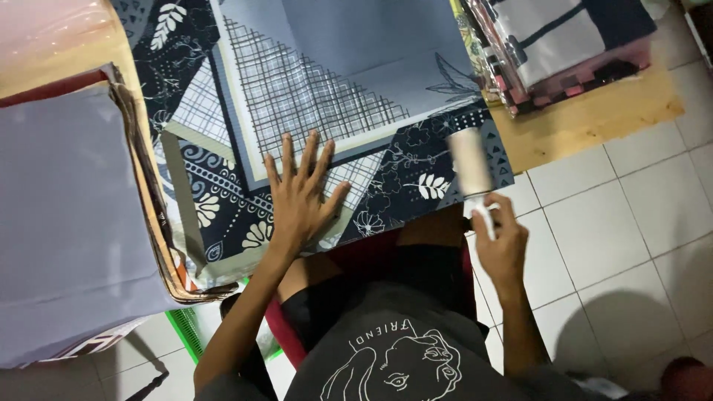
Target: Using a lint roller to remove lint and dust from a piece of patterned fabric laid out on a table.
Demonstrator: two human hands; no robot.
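A patterned cloth [327,82] in grey and dark blue, with leaf and grid prints, lies spread over a low wooden table [594,119]. My left hand [301,197] rests flat on its near edge, fingers spread, holding nothing. My right hand [501,238] grips the white handle of a lint roller [469,163], whose pale roll sits over the cloth's near right corner and looks blurred.
A tall stack of folded cloths [67,215] with a plain grey one on top stands at the left. More folded fabric in clear wrapping [564,44] lies at the table's far right. White floor tiles [624,238] stretch to the right. My knees sit under the table edge.
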